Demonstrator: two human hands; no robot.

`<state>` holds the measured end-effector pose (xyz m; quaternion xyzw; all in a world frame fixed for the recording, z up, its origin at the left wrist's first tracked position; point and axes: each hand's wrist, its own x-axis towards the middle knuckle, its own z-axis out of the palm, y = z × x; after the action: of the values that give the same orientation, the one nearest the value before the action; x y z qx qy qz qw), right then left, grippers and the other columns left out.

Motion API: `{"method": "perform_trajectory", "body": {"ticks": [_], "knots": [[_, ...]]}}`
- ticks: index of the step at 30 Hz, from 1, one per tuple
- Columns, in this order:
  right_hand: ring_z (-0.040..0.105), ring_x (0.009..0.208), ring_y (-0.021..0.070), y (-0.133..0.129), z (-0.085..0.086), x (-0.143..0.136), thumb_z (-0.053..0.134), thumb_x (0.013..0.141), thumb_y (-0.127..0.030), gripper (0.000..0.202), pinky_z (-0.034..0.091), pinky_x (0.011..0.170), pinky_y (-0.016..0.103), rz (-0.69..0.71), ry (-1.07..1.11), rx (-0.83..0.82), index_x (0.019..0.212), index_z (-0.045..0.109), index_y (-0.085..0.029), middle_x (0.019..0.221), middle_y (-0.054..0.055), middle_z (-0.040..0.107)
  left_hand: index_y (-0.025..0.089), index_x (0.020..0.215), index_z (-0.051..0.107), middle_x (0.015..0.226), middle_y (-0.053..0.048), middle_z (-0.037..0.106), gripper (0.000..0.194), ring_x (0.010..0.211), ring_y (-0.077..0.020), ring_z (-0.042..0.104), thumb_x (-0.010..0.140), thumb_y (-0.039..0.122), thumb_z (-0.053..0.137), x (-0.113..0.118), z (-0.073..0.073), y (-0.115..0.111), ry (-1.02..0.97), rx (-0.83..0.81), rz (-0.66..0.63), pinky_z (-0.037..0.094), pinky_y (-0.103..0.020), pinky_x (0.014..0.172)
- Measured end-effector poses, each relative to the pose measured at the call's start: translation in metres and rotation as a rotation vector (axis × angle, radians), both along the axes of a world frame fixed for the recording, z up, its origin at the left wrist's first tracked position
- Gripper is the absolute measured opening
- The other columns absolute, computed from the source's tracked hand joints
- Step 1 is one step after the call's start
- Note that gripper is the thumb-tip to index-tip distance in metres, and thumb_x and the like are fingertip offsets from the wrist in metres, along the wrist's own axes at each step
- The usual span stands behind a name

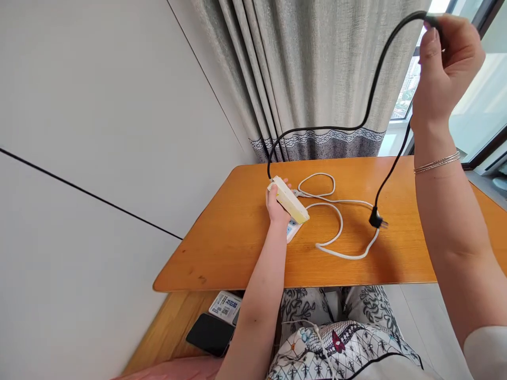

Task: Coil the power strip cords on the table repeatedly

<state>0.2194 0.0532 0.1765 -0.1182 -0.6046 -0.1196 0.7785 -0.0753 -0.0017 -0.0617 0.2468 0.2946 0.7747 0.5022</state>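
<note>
My left hand (276,206) is wrapped round a long cream power strip (291,200), which is tilted above the table. Its socket face cannot be made out. A black power cord (372,89) leaves its far end and rises in a curve to my right hand (451,58), which pinches the cord high at the upper right. From there the cord drops behind my right wrist to a black plug (374,217), hanging just over the tabletop. Partly hidden beneath the cream strip, a white power strip (292,231) lies on the table, with its white cord (348,256) in loose loops to the right.
The orange wooden table (237,227) stands against a pale wall (99,105). Grey curtains (328,63) hang behind it, beside a window (407,84). Below the table's left front edge, a black phone (209,333) and a printed white box (225,306) lie on a wooden surface.
</note>
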Motion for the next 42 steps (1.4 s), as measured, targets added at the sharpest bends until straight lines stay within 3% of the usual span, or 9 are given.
{"method": "perform_trajectory", "body": {"ticks": [5,8,11,13,16,21,27,34,42], "knots": [[0.056,0.071,0.0197,-0.011,-0.030,0.009,0.057,0.098,-0.042,0.026,0.046,0.069,0.036,-0.341,-0.063,0.034,0.086,0.069,-0.022,0.074,0.005,0.060,0.019,0.097,0.062,0.092,-0.006,0.076,0.047,0.079,-0.0160,0.069,0.065,0.049,0.080,0.007,0.004,-0.005,0.015,0.010,0.006,0.054,-0.027,0.072],[0.047,0.059,0.0179,-0.022,-0.062,0.018,0.059,0.091,-0.029,0.017,0.041,0.062,0.035,-0.562,-0.332,-0.398,0.087,0.072,-0.021,0.059,0.000,0.050,0.021,0.097,0.059,0.088,-0.004,0.075,0.051,0.078,-0.0169,0.070,0.061,0.048,0.084,0.007,0.005,-0.005,0.040,0.029,0.019,0.055,-0.028,0.070],[0.064,0.083,0.0248,-0.037,-0.100,0.031,0.064,0.085,-0.028,0.026,0.046,0.074,0.038,-0.763,-0.909,-0.910,0.106,0.075,-0.019,0.080,0.008,0.069,0.023,0.101,0.058,0.089,-0.003,0.075,0.054,0.077,-0.0163,0.071,0.061,0.047,0.085,0.005,0.003,-0.003,0.087,0.064,0.051,0.055,-0.027,0.069],[0.065,0.108,0.0351,-0.048,-0.125,0.038,0.076,0.077,-0.035,0.048,0.048,0.091,0.047,-0.757,-1.245,-1.176,0.121,0.072,-0.018,0.107,0.015,0.073,0.025,0.106,0.058,0.090,-0.002,0.075,0.056,0.077,-0.0149,0.070,0.062,0.044,0.086,0.006,0.002,-0.002,0.119,0.095,0.049,0.055,-0.026,0.069],[0.053,0.134,0.0400,-0.063,-0.154,0.038,0.083,0.066,-0.054,0.096,0.045,0.108,0.050,-0.372,-1.420,-1.441,0.148,0.052,-0.018,0.142,0.020,0.059,0.026,0.110,0.060,0.090,-0.001,0.074,0.059,0.074,-0.0133,0.069,0.061,0.041,0.089,0.009,0.000,-0.003,0.175,0.149,0.005,0.055,-0.024,0.070],[0.028,0.153,0.0332,-0.061,-0.185,-0.006,0.068,0.082,-0.060,0.100,0.026,0.125,0.050,-0.133,-0.959,-1.235,0.161,0.026,-0.016,0.165,0.018,0.029,0.024,0.108,0.065,0.089,-0.003,0.073,0.055,0.077,-0.0147,0.070,0.062,0.042,0.089,0.020,0.001,-0.013,0.248,0.219,-0.145,0.056,-0.026,0.074],[0.070,0.101,0.0241,-0.032,-0.194,-0.045,0.046,0.098,-0.028,0.028,0.051,0.097,0.037,-0.015,-0.870,-1.395,0.111,0.068,-0.015,0.102,0.012,0.076,0.023,0.107,0.066,0.088,-0.003,0.069,0.054,0.079,-0.0153,0.067,0.061,0.041,0.088,0.027,0.002,-0.024,0.264,0.254,-0.250,0.054,-0.028,0.076],[0.069,0.097,0.0259,-0.026,-0.176,-0.054,0.035,0.101,-0.039,0.041,0.050,0.088,0.036,-0.123,-0.416,-1.098,0.106,0.070,-0.018,0.103,0.011,0.076,0.019,0.100,0.065,0.082,-0.002,0.066,0.051,0.073,-0.0143,0.061,0.059,0.043,0.087,0.027,0.005,-0.026,0.410,0.181,-0.389,0.047,-0.026,0.069],[0.069,0.108,0.0291,-0.032,-0.171,-0.063,0.036,0.101,-0.040,0.044,0.049,0.093,0.038,-0.175,-0.401,-1.098,0.117,0.071,-0.019,0.111,0.013,0.076,0.016,0.078,0.066,0.062,0.000,0.061,0.026,0.066,-0.0141,0.059,0.069,0.036,0.081,0.036,0.065,-0.036,0.639,0.124,-0.615,0.045,-0.025,0.064]]}}
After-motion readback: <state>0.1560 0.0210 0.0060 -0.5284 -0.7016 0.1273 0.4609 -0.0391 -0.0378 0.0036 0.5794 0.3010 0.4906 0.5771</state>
